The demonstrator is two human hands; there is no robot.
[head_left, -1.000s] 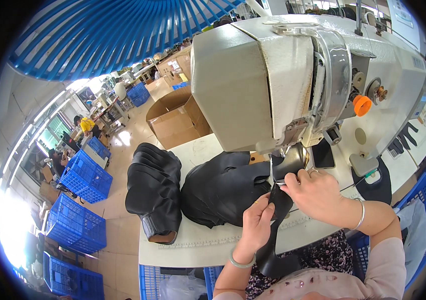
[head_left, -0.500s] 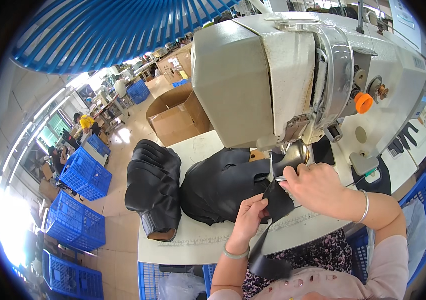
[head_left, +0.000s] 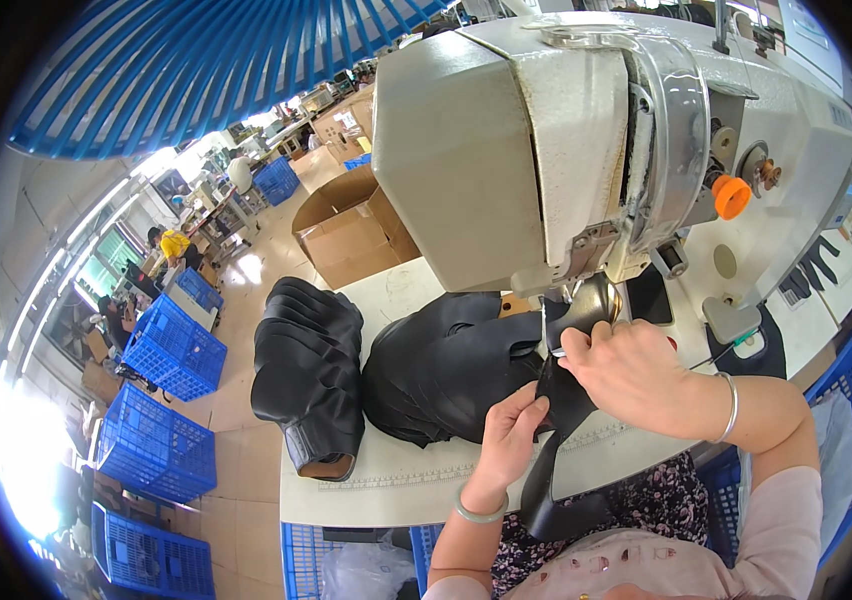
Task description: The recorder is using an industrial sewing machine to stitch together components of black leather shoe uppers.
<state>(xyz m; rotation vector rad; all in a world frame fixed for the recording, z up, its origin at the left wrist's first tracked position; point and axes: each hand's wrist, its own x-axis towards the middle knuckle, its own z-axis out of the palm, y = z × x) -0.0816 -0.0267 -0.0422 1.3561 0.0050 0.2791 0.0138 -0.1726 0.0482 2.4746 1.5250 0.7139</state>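
Note:
Between the thumb and fingers of my left hand [head_left: 512, 432] is the edge of a black leather-like strip [head_left: 542, 485], whose loose end hangs over the table edge onto my lap. My right hand [head_left: 626, 362] is closed in a pinch just above it, beside a small silver metal part [head_left: 558, 352]; what its fingertips hold is mostly hidden. Both hands work below the head of a sewing machine [head_left: 466, 160], close to a shiny curved metal piece [head_left: 596, 298]. Left of them lies a heap of black material [head_left: 446, 365] on the white table [head_left: 396, 293].
A stack of black shoe-upper-like pieces [head_left: 308, 370] lies at the table's left. A ruler strip [head_left: 426, 478] runs along the front. Blue crates [head_left: 158, 440] and a cardboard box [head_left: 356, 235] stand on the floor. A blue fan guard [head_left: 216, 70] hangs at upper left.
My left hand has shifted slightly right and down, and the strip's hanging end has swung right. My right hand stays near the same spot, its fingers a little lower over the silver part.

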